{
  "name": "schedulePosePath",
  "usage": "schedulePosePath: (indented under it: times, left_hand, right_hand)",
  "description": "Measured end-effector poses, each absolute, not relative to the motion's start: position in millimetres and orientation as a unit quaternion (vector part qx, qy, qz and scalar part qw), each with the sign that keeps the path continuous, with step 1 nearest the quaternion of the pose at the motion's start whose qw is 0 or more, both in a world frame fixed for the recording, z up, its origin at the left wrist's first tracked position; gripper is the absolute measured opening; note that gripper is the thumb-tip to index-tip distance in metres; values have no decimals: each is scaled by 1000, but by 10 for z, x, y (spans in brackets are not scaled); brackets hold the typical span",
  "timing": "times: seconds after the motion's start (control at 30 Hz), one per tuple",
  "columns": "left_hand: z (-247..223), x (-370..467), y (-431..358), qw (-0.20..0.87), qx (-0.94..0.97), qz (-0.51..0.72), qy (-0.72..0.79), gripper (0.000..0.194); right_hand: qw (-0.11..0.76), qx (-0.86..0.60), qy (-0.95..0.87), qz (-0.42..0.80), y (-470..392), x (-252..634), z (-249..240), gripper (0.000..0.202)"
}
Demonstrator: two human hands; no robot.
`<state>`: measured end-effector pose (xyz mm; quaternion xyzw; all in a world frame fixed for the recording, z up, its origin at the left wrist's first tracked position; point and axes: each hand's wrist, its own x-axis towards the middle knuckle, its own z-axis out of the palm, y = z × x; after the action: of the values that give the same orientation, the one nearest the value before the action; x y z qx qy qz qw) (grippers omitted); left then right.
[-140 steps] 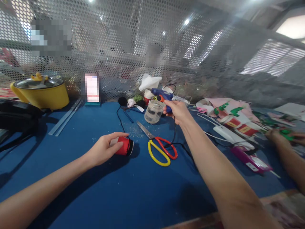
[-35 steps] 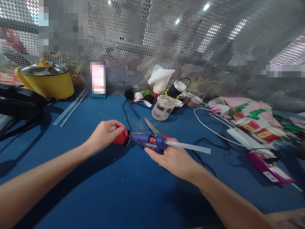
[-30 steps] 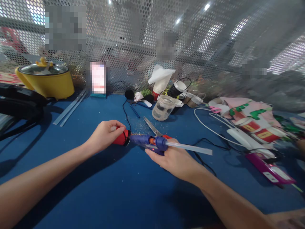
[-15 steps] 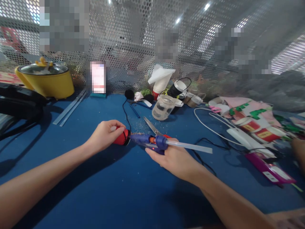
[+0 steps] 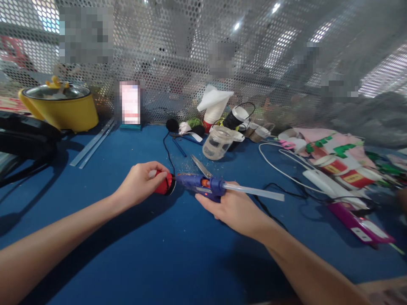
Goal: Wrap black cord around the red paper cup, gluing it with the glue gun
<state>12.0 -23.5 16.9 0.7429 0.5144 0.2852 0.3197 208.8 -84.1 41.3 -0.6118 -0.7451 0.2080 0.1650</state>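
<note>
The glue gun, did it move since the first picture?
Yes, toward the camera: the glue gun was up by the clear jar, and now it's on that jar's near side.

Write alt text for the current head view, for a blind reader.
The right hand aims a blue glue gun at a red cylinder held by the left hand. Scissors and a clear jar sit beyond on the blue table.
</note>
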Motion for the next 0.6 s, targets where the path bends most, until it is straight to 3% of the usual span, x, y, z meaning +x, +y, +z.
schedulePosePath:
  times: [0.6]
  left_hand:
    - [165, 120, -222, 316, 740, 290, 518, 22]
  right_hand:
    - [164, -607, -752, 200, -856, 2075, 448, 26]
